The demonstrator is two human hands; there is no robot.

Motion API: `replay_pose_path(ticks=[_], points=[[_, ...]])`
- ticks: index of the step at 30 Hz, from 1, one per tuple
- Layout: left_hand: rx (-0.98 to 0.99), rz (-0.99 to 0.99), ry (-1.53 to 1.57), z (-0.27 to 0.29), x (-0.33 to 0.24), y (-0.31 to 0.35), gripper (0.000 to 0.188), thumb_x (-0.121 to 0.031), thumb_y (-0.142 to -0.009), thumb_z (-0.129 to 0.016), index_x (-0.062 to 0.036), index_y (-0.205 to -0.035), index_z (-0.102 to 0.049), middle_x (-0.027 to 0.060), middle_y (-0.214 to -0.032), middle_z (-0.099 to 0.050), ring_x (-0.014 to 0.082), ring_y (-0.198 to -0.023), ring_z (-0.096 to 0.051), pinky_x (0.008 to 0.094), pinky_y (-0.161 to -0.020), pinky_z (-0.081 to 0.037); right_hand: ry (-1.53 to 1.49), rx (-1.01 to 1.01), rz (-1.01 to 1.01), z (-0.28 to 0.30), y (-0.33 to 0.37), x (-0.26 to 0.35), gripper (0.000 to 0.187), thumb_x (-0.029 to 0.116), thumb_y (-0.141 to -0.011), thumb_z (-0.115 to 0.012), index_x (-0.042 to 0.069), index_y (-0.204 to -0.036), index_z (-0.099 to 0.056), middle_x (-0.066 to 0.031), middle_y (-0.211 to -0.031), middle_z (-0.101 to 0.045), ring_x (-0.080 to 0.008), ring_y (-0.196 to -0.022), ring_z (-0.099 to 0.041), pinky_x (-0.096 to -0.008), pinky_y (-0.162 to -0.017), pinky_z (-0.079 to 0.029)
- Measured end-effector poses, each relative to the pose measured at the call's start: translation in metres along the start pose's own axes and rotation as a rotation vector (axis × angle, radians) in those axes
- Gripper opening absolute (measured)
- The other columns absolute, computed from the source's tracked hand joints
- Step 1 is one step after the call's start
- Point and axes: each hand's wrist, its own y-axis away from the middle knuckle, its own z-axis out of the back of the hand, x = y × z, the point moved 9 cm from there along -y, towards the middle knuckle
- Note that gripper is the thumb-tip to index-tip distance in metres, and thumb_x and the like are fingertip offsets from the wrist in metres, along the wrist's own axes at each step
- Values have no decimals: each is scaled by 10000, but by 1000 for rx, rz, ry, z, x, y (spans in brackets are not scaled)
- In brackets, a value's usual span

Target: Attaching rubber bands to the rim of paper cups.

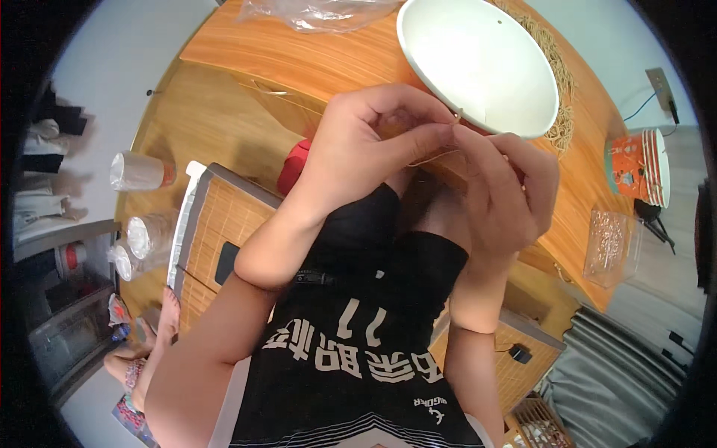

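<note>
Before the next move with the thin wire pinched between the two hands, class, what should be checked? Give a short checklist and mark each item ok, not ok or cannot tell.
1. Left hand grips the thin wire: ok, fingertips pinched on it.
2. Right hand pinches it too: ok, fingertips meet the left hand's.
3. Wire's free end in sight: cannot tell, too thin.
4. White bowl close by: ok, just beyond the hands.
5. Clear box of small parts within reach: ok, near the table edge on the right.
6. What the bowl holds: cannot tell.
</note>
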Motion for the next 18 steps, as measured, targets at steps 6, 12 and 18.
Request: replay_pose_path(ticks=[6, 12, 18], points=[[20, -141, -59, -7, -4, 2, 172, -62, -850, -725, 2, -1007, -701, 46, -867, -711, 88, -808, -657, 227, -716, -526, 44, 127, 110, -4, -20, 6, 307, 23, -599, -730, 132, -884, -768, 7, -841, -604, -160, -708, -547, -255, -573, -440], [-10, 14, 80, 0, 12, 4, 121, -19, -877, -691, 14, -990, -669, 49, -922, -688, 111, -824, -654, 234, -730, -529, -21, -79, -51, 24, -21, -5, 72, -21, -843, -721, -6, -895, -675, -53, -867, -653, -107, -746, -569, -208, -621, -443], [26, 120, 394, -2, 22, 4, 170, -74, -885, -709, 18, -1022, -671, 37, -907, -697, 83, -831, -654, 218, -743, -534, -196, 81, -437, -7, 6, -19, 160, 46, -751, -808, 32, -891, -731, -61, -779, -678, -134, -659, -599, -237, -589, -454]])
